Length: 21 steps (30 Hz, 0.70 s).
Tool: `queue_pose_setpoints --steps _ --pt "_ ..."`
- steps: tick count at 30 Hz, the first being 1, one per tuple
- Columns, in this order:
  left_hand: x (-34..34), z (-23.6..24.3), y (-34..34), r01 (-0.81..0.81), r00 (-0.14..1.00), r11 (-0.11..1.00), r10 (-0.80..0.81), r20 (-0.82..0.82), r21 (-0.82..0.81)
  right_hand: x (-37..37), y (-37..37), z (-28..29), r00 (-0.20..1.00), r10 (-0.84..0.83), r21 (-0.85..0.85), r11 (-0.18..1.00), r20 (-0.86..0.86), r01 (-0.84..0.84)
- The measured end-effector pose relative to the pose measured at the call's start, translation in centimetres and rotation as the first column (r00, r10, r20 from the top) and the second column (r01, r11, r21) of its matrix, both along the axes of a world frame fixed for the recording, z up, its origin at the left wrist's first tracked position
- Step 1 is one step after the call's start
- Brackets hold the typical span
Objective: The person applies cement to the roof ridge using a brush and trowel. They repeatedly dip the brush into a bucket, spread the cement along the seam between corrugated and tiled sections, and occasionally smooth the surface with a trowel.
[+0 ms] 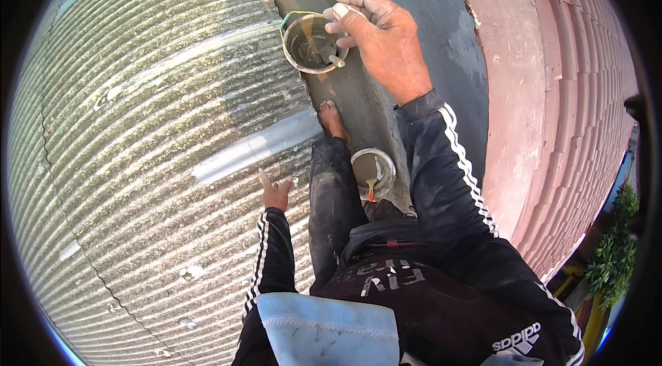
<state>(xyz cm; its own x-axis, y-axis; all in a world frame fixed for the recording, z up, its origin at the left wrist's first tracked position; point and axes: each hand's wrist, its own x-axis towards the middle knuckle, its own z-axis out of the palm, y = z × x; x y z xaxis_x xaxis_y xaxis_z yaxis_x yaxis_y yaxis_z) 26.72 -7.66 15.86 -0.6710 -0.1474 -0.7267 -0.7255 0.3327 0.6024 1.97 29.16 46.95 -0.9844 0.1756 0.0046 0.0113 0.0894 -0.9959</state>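
Observation:
My right hand is raised over a bucket with a green handle, grey wet material inside and a pale stick-like handle. Its fingers are curled with the thumb near the index finger; what they hold, if anything, I cannot make out. My left hand hangs over the corrugated roof sheets, fingers apart, just below a silvery patch strip. Beside my leg stands a second, pale bucket holding grey liquid and a brush with a yellow and red handle.
My bare foot stands in a narrow grey channel along the roof edge. A dark grey coated surface lies to the right, then a pink band and pink tiled roof. Leafy plants show at lower right.

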Motion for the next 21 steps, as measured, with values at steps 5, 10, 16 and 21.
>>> queue_pose_setpoints --steps 5,10,16,21 --pt "14.7 9.0 2.4 0.067 0.987 0.997 -0.063 -0.145 0.024 15.2 7.1 14.1 0.774 -0.177 0.155 0.930 -0.608 0.335" --pt "27.7 12.0 -4.0 -0.108 0.994 0.924 0.099 -0.045 -0.367 26.4 16.1 13.8 0.785 -0.200 0.744 0.248 -0.587 0.620" --pt "34.8 16.7 -6.0 -0.357 0.931 0.917 0.365 0.013 -0.179 32.7 16.0 7.9 0.763 -0.078 0.731 0.240 -0.641 0.639" --pt "30.6 18.7 -3.0 -0.293 0.956 0.950 0.292 -0.029 -0.107 34.8 10.0 3.8 0.839 0.000 0.583 0.720 -0.544 0.378"
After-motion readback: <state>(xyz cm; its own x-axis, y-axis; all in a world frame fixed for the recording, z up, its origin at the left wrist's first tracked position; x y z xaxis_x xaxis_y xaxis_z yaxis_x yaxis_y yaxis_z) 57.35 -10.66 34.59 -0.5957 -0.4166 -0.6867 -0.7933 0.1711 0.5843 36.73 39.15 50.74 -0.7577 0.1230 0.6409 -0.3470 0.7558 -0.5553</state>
